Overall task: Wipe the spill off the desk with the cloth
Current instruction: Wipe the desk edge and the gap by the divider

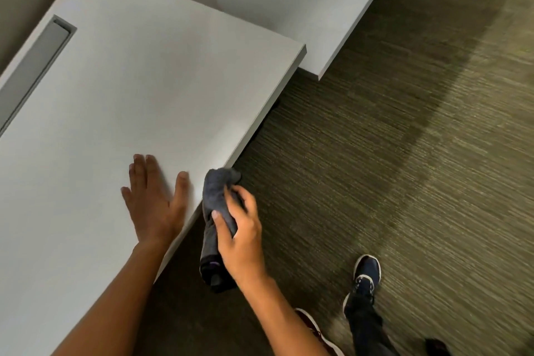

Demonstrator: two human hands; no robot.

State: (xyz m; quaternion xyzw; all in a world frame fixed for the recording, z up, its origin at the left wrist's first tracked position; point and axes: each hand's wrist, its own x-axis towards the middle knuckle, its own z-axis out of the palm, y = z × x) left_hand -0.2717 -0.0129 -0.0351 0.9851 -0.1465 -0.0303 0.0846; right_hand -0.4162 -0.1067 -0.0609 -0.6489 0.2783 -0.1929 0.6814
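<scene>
Risk of a missed wipe is the main concern: no spill is discernible on the flat white laminate desk (115,95), so the stroke may land on the wrong area. The bunched dark grey fabric cloth (215,211) hangs off the desk edge, above the carpet, and may slip. The right hand (242,235) curls closed around the cloth, thumb on top. The left hand (153,196) lies flat on the desk, fingers spread, holding nothing.
</scene>
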